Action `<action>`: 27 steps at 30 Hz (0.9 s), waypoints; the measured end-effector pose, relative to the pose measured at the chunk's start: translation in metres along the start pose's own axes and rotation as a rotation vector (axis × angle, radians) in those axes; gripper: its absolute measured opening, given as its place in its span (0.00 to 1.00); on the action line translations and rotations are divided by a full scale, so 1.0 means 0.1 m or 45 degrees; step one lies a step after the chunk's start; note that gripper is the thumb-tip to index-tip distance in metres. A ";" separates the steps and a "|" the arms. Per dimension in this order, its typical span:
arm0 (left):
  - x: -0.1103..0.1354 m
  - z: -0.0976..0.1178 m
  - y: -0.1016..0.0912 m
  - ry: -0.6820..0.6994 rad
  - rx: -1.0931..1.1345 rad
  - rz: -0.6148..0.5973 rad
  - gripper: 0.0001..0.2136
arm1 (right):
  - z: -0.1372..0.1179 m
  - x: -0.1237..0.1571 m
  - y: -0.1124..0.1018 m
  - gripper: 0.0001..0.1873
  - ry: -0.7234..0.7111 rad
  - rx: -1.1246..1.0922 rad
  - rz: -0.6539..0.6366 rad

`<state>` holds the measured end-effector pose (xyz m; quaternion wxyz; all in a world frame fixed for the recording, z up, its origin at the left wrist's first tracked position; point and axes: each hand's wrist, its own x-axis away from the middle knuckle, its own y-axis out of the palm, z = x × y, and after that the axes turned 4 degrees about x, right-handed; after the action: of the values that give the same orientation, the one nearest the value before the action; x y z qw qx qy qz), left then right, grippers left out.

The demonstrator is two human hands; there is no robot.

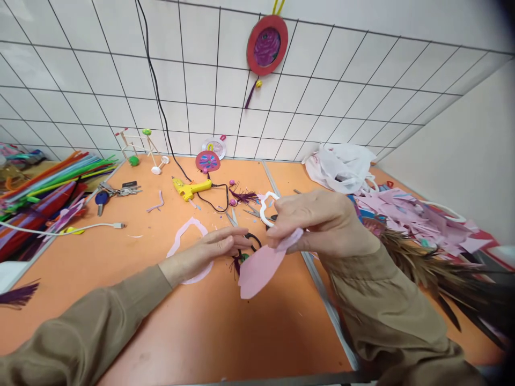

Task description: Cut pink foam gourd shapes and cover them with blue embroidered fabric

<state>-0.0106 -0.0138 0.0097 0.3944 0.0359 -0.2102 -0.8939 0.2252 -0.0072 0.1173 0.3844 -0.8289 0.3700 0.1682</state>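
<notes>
Pinched between the thumb and fingers of my right hand (317, 222) is a pink cut-out piece (261, 271), thin like paper or felt, hanging down over the table. My left hand (209, 249) is open with its fingers stretched out toward the right, holding nothing. Beneath it lies a pale pink wavy ring (176, 244), partly covered by the hand and wrist. Black-handled scissors (254, 239) lie between my hands, partly hidden. Just beyond my right hand, a white scalloped ring (263, 210) is partly covered by the fingers.
A yellow glue gun (191, 188) lies near the wall. Colourful pipe cleaners (60, 179) and keys (102, 198) are at left. On the right are a white plastic bag (340, 166), pink scraps (414, 214) and brown feathers (410, 257). A round red ornament (252, 51) hangs on the tiled wall.
</notes>
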 end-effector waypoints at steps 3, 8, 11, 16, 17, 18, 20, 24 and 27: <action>0.04 0.02 0.10 -0.018 -0.063 -0.136 0.29 | -0.01 0.00 0.01 0.06 0.001 -0.091 -0.062; 0.06 0.03 0.21 -0.040 0.001 -0.214 0.28 | 0.05 -0.04 0.01 0.14 0.047 -0.246 -0.090; 0.06 0.00 0.23 -0.074 0.091 -0.136 0.23 | 0.17 -0.04 0.01 0.14 0.063 -0.346 -0.024; 0.07 -0.05 0.27 -0.010 0.212 0.150 0.18 | 0.28 -0.05 0.04 0.13 0.294 -0.524 0.155; 0.06 -0.06 0.27 0.033 0.227 0.230 0.18 | 0.29 -0.06 0.04 0.14 0.378 -0.549 0.235; 0.06 -0.07 0.28 0.078 0.235 0.314 0.18 | 0.30 -0.07 0.04 0.15 0.470 -0.580 0.310; 0.04 -0.09 0.27 0.161 0.236 0.460 0.17 | 0.31 -0.08 0.05 0.21 0.638 -0.656 0.408; 0.00 -0.11 0.25 0.257 0.238 0.586 0.16 | 0.36 -0.08 0.07 0.28 0.764 -0.564 0.425; -0.01 -0.10 0.26 0.299 0.246 0.572 0.15 | 0.38 -0.09 0.12 0.19 0.757 -0.331 0.443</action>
<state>0.0099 -0.0321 0.0110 0.5993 0.1294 -0.2499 -0.7494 0.2107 0.0210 0.0921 0.1175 -0.8081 0.5765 0.0285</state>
